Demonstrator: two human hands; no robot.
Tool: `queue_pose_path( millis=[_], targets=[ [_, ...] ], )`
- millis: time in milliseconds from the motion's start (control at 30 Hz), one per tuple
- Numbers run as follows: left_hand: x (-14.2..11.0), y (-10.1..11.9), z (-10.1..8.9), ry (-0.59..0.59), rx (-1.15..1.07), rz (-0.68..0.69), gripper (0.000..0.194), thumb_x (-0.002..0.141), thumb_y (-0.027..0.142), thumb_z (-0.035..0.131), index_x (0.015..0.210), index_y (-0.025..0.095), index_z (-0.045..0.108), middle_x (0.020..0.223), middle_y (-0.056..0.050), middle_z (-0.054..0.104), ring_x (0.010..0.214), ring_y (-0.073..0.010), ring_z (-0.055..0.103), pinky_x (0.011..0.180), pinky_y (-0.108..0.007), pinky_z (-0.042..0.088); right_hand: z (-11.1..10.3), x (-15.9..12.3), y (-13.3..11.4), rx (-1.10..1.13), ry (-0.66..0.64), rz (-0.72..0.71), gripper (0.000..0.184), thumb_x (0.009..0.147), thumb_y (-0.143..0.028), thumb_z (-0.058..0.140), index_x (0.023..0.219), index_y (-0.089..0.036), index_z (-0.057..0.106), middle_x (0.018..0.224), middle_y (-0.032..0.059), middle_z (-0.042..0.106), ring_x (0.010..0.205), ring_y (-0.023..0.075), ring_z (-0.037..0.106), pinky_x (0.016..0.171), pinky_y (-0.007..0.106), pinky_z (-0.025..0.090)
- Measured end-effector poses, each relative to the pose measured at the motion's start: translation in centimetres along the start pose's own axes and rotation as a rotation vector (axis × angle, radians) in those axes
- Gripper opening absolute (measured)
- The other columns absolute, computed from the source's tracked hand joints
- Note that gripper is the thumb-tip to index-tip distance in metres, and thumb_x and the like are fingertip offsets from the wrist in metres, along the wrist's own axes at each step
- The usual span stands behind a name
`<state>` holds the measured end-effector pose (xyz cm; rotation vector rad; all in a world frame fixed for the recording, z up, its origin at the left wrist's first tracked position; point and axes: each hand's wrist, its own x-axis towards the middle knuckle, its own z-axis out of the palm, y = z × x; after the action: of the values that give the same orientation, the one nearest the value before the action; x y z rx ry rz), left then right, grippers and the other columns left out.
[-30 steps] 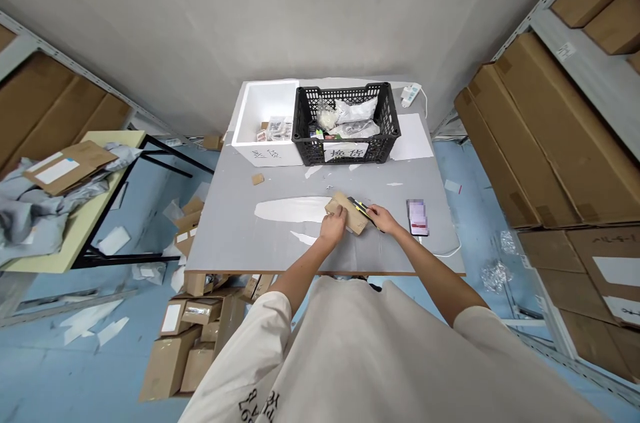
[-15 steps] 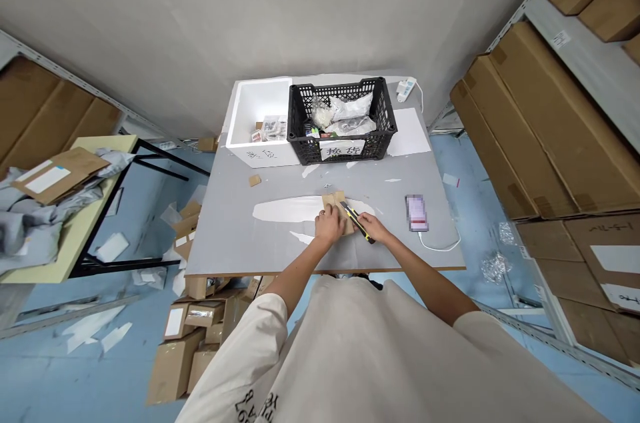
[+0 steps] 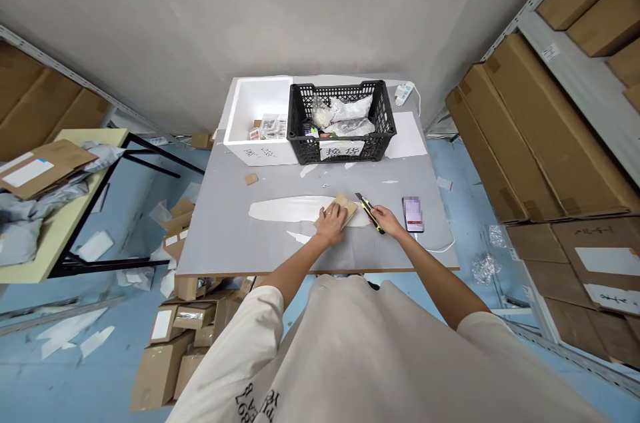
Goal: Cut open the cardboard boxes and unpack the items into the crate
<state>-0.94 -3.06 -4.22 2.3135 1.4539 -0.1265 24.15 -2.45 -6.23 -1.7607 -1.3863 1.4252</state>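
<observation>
A small brown cardboard parcel [image 3: 349, 207] lies turned at an angle on the grey table [image 3: 220, 236], partly over a bare white patch in its surface. My left hand [image 3: 332, 223] grips the parcel from above, fingers bent across it and hiding its left part. Just to the right, my right hand [image 3: 387, 218] is closed around a yellow and black box cutter [image 3: 371, 213]. The cutter's tip points up and left, apart from the parcel. A phone [image 3: 413, 214] on a white cable lies right of that hand.
At the table's back stand a white foam box [image 3: 263, 154] and a black plastic crate [image 3: 341, 138] holding bagged items. A power strip [image 3: 404, 93] lies back right. Cardboard boxes [image 3: 173, 356] crowd the floor at left; a side table [image 3: 55, 236] carries parcels. Shelved cartons [image 3: 540, 136] line the right.
The parcel has turned clockwise under my left hand. My right hand has drawn the box cutter rightward, off the parcel. The view has shifted slightly.
</observation>
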Motion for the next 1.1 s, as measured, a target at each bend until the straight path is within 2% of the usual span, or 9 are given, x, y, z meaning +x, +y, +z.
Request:
queue_pose_path(
  millis=[100, 200, 367, 500, 733, 900, 1100],
  targets=[
    [-0.1, -2.0, -0.5, -0.039, 0.068, 0.222, 0.093, 0.069, 0.009, 0.07, 0.15, 0.03, 0.029, 0.161, -0.014, 0.03, 0.155, -0.0298, 0.018, 0.122, -0.055, 0.015, -1.5, -0.6, 0.1, -0.122, 0.017, 0.029, 0.035, 0.089, -0.052, 0.049, 0.092, -0.021, 0.066, 0.074, 0.0006, 0.068, 0.062, 0.0153, 0.058, 0.056, 0.024, 0.042],
    [-0.1, -3.5, -0.9, -0.051, 0.073, 0.304, 0.092, 0.07, 0.006, 0.068, 0.15, 0.029, 0.031, 0.161, -0.014, 0.032, 0.155, -0.0283, 0.02, 0.122, -0.053, 0.016, -2.3, -1.0, 0.4, -0.16, 0.02, 0.05, 0.033, 0.088, -0.048, 0.052, 0.096, -0.021, 0.068, 0.071, -0.0007, 0.067, 0.059, 0.0147, 0.055, 0.054, 0.024, 0.04],
    [-0.1, -3.5, -1.1, -0.046, 0.039, 0.252, 0.089, 0.075, 0.003, 0.06, 0.153, 0.03, 0.028, 0.161, -0.011, 0.036, 0.155, -0.0235, 0.023, 0.124, -0.049, 0.019, -2.0, -0.9, 0.4, -0.159, -0.009, 0.023, 0.032, 0.087, -0.046, 0.055, 0.098, -0.021, 0.071, 0.066, -0.0012, 0.065, 0.06, 0.0158, 0.056, 0.056, 0.024, 0.041],
    [0.2, -3.0, -0.8, -0.015, 0.007, 0.195, 0.087, 0.076, -0.003, 0.051, 0.153, 0.032, 0.031, 0.159, -0.008, 0.04, 0.154, -0.0206, 0.026, 0.125, -0.048, 0.021, -1.2, 0.0, 0.0, -0.157, -0.002, 0.008, 0.03, 0.087, -0.045, 0.056, 0.097, -0.021, 0.072, 0.071, 0.0006, 0.069, 0.063, 0.0168, 0.059, 0.059, 0.025, 0.043],
    [0.4, -3.2, -0.2, 0.001, 0.025, 0.199, 0.085, 0.076, -0.004, 0.047, 0.153, 0.029, 0.032, 0.161, -0.007, 0.039, 0.154, -0.0197, 0.025, 0.124, -0.047, 0.021, -0.5, 1.2, -0.1, -0.185, -0.002, -0.012, 0.03, 0.087, -0.043, 0.057, 0.097, -0.021, 0.074, 0.074, 0.0009, 0.07, 0.062, 0.016, 0.059, 0.061, 0.025, 0.043],
    [0.4, -3.0, -0.3, 0.023, 0.009, 0.173, 0.071, 0.086, 0.002, 0.043, 0.15, 0.029, 0.036, 0.159, -0.006, 0.042, 0.152, -0.0187, 0.028, 0.124, -0.046, 0.021, -1.1, 0.3, 0.4, -0.21, -0.069, -0.012, 0.034, 0.088, -0.049, 0.053, 0.091, -0.022, 0.073, 0.062, -0.0024, 0.062, 0.053, 0.0136, 0.051, 0.055, 0.024, 0.038],
    [0.7, -3.3, 0.3, 0.059, -0.002, 0.188, 0.061, 0.091, 0.005, 0.039, 0.148, 0.027, 0.04, 0.157, -0.006, 0.044, 0.151, -0.0202, 0.031, 0.123, -0.047, 0.023, -1.9, -1.6, 1.1, -0.203, -0.163, 0.001, 0.035, 0.088, -0.051, 0.054, 0.087, -0.021, 0.072, 0.062, -0.0033, 0.061, 0.051, 0.0118, 0.047, 0.049, 0.022, 0.035]
  ],
)
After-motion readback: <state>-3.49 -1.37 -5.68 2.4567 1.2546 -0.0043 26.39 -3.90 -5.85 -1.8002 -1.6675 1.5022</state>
